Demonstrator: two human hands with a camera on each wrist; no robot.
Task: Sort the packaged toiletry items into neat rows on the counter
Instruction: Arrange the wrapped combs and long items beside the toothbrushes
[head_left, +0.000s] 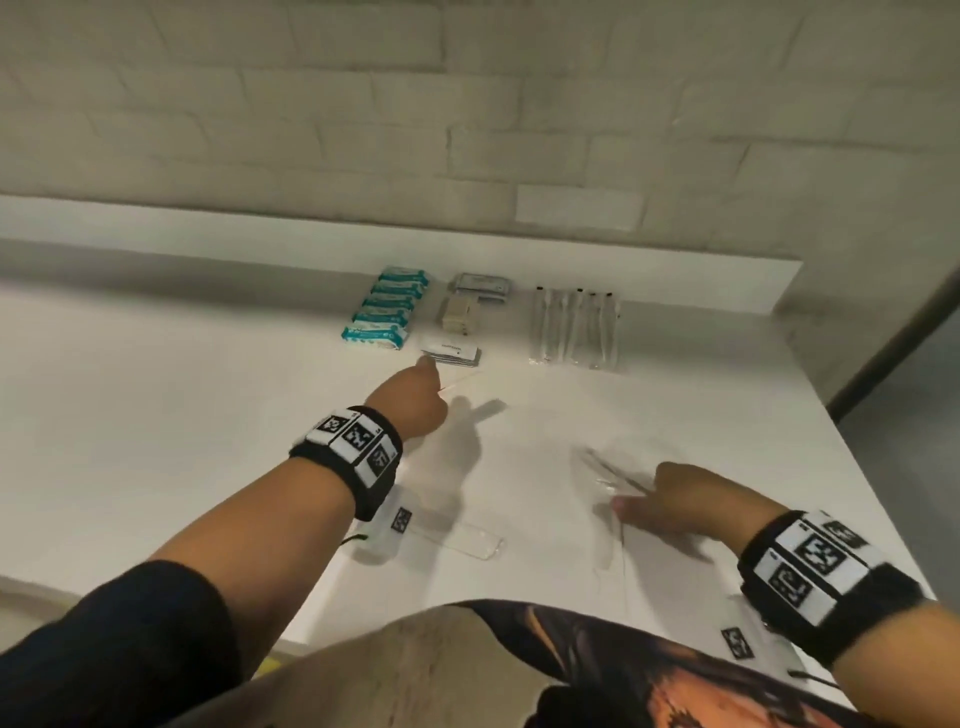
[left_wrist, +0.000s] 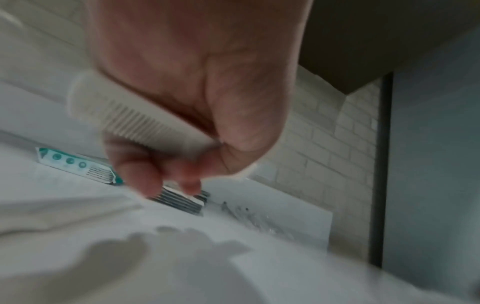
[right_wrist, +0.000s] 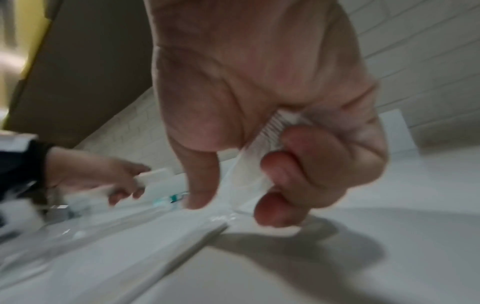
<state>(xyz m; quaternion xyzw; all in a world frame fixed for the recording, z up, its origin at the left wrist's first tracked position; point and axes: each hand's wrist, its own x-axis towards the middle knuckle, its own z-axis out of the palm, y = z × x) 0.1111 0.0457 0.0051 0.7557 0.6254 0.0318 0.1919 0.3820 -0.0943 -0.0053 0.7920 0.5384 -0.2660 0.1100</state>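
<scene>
My left hand (head_left: 415, 389) reaches far over the white counter (head_left: 182, 415) and grips a white comb (left_wrist: 130, 117) in its curled fingers (left_wrist: 145, 172). It hovers just short of a stack of white sachets (head_left: 451, 351). Low at the right, my right hand (head_left: 654, 493) curls its fingers (right_wrist: 283, 185) round a clear packet holding a comb (right_wrist: 259, 160), just above the counter. Against the back wall lie a row of teal packets (head_left: 387, 312), grey packets (head_left: 480, 285), a beige stack (head_left: 460, 312) and clear-wrapped sticks (head_left: 574, 327).
A loose clear packet (head_left: 457, 538) lies on the counter under my left forearm. More clear wrap (head_left: 608, 467) is blurred by my right hand. The counter's right edge (head_left: 857, 493) drops off to a grey floor. A tiled wall backs the counter.
</scene>
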